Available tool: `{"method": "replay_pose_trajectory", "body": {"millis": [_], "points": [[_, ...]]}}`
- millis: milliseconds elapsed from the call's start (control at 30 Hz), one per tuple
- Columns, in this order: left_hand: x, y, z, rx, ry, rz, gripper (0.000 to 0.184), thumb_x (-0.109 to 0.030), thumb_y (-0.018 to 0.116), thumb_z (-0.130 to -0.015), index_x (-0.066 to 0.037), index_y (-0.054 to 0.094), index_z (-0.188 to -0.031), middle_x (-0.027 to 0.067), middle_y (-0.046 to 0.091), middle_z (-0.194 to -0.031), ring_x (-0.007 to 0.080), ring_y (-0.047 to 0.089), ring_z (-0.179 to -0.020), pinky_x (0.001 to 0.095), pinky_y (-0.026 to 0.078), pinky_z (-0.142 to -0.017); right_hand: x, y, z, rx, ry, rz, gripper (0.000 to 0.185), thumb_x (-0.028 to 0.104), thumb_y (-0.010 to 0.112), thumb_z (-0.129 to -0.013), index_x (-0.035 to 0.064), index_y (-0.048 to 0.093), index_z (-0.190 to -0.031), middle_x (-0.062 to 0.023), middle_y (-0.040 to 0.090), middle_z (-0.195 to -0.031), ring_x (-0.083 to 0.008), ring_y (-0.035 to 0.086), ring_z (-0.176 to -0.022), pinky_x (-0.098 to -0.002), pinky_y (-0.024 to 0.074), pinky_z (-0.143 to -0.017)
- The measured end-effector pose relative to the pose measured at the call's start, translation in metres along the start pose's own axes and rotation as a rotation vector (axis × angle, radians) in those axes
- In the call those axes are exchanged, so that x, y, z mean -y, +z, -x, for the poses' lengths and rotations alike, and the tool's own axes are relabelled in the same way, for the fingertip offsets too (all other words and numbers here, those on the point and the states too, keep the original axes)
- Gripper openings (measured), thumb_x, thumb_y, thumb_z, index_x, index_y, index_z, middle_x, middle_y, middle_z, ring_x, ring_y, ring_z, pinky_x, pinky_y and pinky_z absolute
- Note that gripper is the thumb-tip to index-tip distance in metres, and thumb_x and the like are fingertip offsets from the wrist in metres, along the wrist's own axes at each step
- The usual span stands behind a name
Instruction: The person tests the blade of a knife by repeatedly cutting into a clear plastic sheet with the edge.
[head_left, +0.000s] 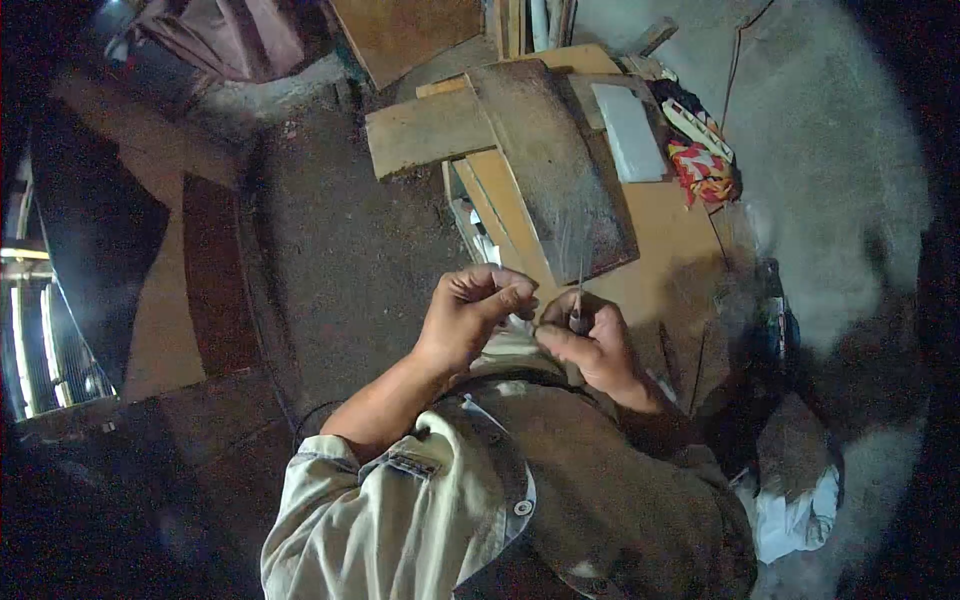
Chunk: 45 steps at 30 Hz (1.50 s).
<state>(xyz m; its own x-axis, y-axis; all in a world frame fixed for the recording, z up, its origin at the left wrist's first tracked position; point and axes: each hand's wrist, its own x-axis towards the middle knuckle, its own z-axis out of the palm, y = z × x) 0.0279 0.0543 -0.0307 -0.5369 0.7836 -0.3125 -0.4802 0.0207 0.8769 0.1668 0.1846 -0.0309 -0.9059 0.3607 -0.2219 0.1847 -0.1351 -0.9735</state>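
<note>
My left hand [475,312] is raised in front of my waist, with thumb and fingertips pinched together. Whatever lies between those fingertips is too small to make out. Just to the right, my right hand [592,345] is closed around a slim tool with a narrow pale blade [582,262], which points up and away from me. Its dark lower end is partly covered by my fingers, and its exact kind is unclear. The two hands are close together, with their fingertips a small gap apart. A pale shirt [390,520] covers my body below them.
Ahead lie a worn dark board [555,150], several wooden boards [425,135] and a white flat panel [628,132]. A red and yellow cloth [703,172] sits at their right. A white bag [795,515] rests on the floor at lower right. Brown sheets [215,280] stand left.
</note>
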Motion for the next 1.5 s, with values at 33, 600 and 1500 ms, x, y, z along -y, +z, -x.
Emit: {"method": "replay_pose_trajectory", "body": {"millis": [33, 600, 1500], "points": [[-0.001, -0.001, 0.002, 0.028, 0.033, 0.077, 0.009, -0.01, 0.065, -0.084, -0.001, 0.066, -0.086, 0.0052, 0.067, -0.078, 0.0125, 0.062, -0.068, 0.0259, 0.049, -0.066, 0.006, 0.0, 0.0, -0.04, 0.026, 0.028, 0.014, 0.013, 0.068, -0.077, 0.0056, 0.058, -0.082, 0.0029, 0.054, -0.07, -0.0054, 0.049, -0.065, -0.0225, 0.0391, -0.059], [0.011, -0.003, 0.006, -0.038, 0.056, 0.219, 0.013, -0.012, 0.066, -0.083, -0.001, 0.065, -0.088, 0.0081, 0.067, -0.079, 0.014, 0.063, -0.071, 0.0274, 0.05, -0.065, 0.007, 0.005, -0.011, -0.239, -0.092, -0.158, 0.013, 0.011, 0.064, -0.079, 0.0017, 0.058, -0.085, -0.0037, 0.058, -0.07, -0.0107, 0.051, -0.057, -0.0251, 0.0405, -0.054], [0.008, -0.017, 0.005, -0.018, 0.046, -0.111, 0.012, -0.009, 0.065, -0.083, 0.001, 0.064, -0.089, 0.0058, 0.065, -0.078, 0.0119, 0.06, -0.07, 0.027, 0.05, -0.066, -0.002, -0.01, -0.016, -0.396, -0.142, 0.177, 0.013, 0.01, 0.066, -0.08, 0.0041, 0.056, -0.087, 0.0023, 0.054, -0.069, -0.0046, 0.049, -0.057, -0.0212, 0.0399, -0.053]]}}
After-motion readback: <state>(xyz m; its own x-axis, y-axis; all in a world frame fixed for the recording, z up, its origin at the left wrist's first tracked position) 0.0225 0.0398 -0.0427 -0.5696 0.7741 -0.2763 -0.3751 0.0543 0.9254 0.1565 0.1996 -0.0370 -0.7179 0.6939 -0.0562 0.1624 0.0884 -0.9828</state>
